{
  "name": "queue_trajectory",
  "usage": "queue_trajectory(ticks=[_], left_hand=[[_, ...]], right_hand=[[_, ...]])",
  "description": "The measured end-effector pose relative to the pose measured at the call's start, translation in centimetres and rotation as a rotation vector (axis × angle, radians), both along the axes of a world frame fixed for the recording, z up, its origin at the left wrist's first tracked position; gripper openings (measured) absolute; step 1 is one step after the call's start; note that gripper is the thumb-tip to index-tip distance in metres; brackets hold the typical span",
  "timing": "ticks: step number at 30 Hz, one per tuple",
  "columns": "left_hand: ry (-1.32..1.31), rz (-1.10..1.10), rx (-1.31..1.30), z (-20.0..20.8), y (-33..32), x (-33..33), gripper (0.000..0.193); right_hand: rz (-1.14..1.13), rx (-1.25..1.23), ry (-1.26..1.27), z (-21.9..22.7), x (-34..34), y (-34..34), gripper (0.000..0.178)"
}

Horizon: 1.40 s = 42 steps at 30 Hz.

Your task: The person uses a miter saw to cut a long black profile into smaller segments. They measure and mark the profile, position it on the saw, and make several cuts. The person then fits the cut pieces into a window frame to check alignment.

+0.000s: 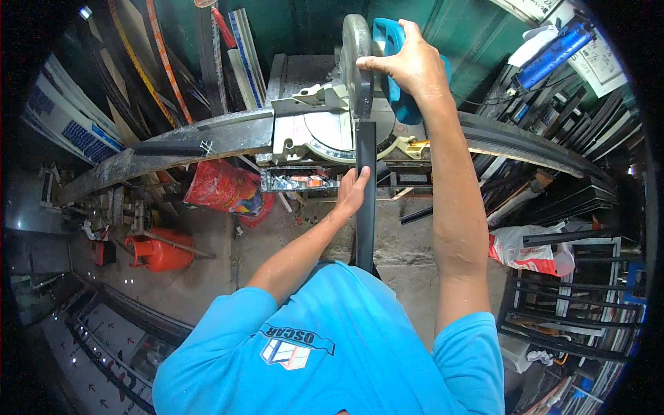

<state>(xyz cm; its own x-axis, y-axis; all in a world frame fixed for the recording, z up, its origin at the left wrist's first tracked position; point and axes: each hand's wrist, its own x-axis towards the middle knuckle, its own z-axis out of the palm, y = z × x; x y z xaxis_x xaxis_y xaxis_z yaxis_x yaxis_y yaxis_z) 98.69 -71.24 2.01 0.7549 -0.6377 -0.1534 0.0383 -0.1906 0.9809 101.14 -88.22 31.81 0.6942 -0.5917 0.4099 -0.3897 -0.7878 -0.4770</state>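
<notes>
A miter saw stands on the bench in front of me, with a round grey blade guard (357, 66), a teal motor housing and handle (402, 104) and a pale metal base (325, 131). My right hand (415, 66) grips the teal handle at the top, its thumb stretched toward the guard and its other fingers partly hidden. A long dark metal profile (366, 207) runs from the saw base back toward my body. Around the profile, just below the saw's front edge, my left hand (353, 190) is closed, thumb on top. The profile's near end is hidden at my shirt.
A long narrow bench (228, 135) extends to both sides of the saw. Profiles (166, 62) lean against the green wall. Below stand a red sack (214, 187) and an orange gas cylinder (162, 250). At right are a plastic bag (529, 249) and stacked dark frames (574, 297).
</notes>
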Motion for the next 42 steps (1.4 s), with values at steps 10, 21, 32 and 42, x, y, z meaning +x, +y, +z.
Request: queue_trajectory(ticks=[10, 21, 32, 42], left_hand=[[0.01, 0.004, -0.03, -0.4, -0.1, 0.0, 0.056], [0.052, -0.002, -0.024, -2.6, -0.5, 0.6, 0.057], [0.078, 0.021, -0.111, -2.3, -0.5, 0.3, 0.053], [0.052, 0.012, -0.049, -2.4, 0.0, 1.1, 0.05]], right_hand=[[0.02, 0.029, 0.01, -0.1, -0.4, 0.2, 0.116], [0.014, -0.031, -0.054, -0.7, -0.4, 0.3, 0.109], [0.003, -0.06, -0.048, -0.3, -0.3, 0.8, 0.108], [0.084, 0.06, -0.027, 4.1, 2.8, -1.8, 0.103]])
